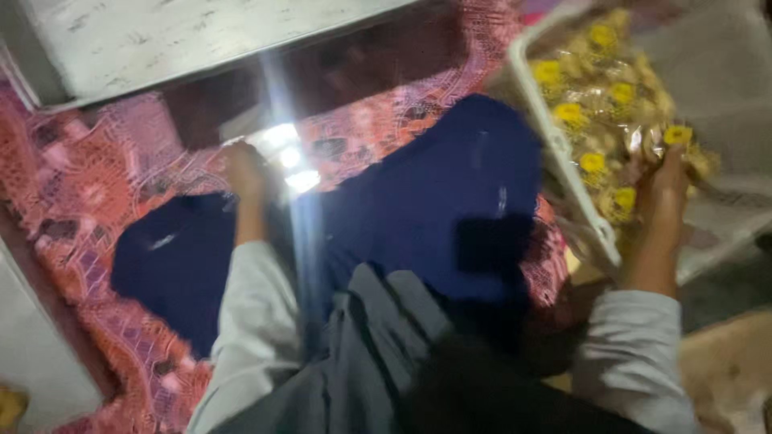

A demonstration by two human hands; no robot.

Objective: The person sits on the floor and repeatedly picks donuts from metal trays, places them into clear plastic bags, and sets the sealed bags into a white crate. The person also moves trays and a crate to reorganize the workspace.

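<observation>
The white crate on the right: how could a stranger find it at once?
Start from the patterned pink cloth that fills the middle, with a dark blue garment on it. At its right edge stands the white crate, where the right hand reaches in. It alone is heaped with clear packets bearing yellow discs.

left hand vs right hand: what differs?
The left hand reaches forward onto the dark blue garment by a bright glare, while the right hand is out to the side in a white crate of yellow-marked clear packets. The left presses on cloth; the right touches packets. Both have grey sleeves.
</observation>
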